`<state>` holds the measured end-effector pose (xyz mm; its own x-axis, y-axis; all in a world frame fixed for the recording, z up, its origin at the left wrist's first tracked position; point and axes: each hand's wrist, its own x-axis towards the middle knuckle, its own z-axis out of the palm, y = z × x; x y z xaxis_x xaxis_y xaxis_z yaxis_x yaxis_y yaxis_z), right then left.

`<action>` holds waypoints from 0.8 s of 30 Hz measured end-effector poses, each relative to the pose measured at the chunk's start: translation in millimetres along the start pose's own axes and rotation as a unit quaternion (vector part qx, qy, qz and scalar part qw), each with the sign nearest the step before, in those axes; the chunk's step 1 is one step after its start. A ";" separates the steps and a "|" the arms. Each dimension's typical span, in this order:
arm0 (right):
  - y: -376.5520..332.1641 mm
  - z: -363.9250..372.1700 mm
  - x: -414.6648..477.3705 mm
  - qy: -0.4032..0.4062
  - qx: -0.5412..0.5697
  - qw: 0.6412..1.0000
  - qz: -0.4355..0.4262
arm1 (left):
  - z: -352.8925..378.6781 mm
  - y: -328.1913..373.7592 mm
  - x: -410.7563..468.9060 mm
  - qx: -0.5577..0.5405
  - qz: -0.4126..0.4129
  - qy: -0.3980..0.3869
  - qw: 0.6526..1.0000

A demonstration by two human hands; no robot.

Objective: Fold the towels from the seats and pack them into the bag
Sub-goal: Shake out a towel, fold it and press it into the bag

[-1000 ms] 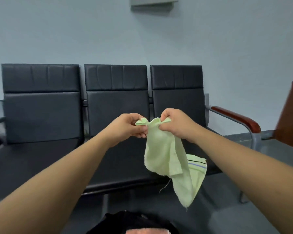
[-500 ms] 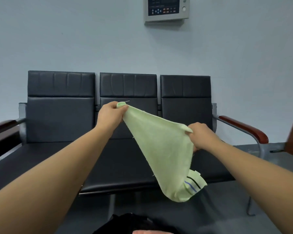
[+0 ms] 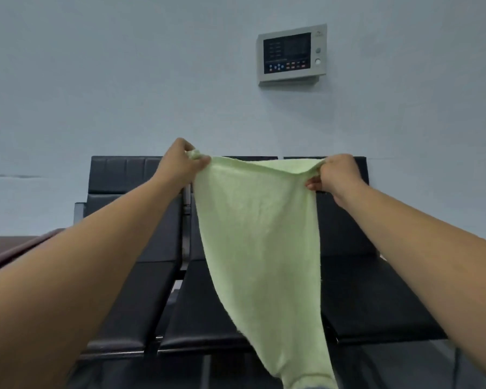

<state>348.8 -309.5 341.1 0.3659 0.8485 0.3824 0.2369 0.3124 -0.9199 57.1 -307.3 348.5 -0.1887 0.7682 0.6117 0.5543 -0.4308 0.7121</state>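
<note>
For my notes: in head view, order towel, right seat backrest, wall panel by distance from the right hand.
1. Light green towel: pinched by the right hand.
2. Right seat backrest: just behind the hand.
3. Wall control panel: high on the wall, above.

Waiting room: linked black seats [image 3: 141,293], wall control panel [image 3: 291,54].
</note>
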 end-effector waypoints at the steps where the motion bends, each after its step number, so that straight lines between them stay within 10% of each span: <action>1: 0.1 -0.7 -2.1 -0.006 -0.015 1.000 -0.001 | -3.7 -0.7 -1.4 0.027 0.013 -0.031 0.999; 9: 36.7 -26.0 -19.1 -0.314 -0.026 0.947 0.056 | -15.4 -22.8 -8.5 0.246 0.062 -0.121 0.960; 14: 54.2 -30.3 -6.1 -0.180 0.021 0.979 0.090 | -15.3 -34.6 -16.8 0.380 0.056 -0.313 0.869; 20: 76.3 -23.2 6.0 -0.033 0.056 0.987 0.144 | -10.9 -39.2 -22.1 0.377 0.049 -0.327 0.865; 24: 80.5 -32.6 -0.5 -0.088 0.032 0.986 0.141 | -4.3 -38.1 -21.1 0.350 0.054 -0.289 0.889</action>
<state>397.0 -298.7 269.6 0.2458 0.9646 0.0958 0.0900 0.0758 -0.9931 36.5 -309.1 310.0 0.2329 0.9424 0.2400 0.9511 -0.2723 0.1460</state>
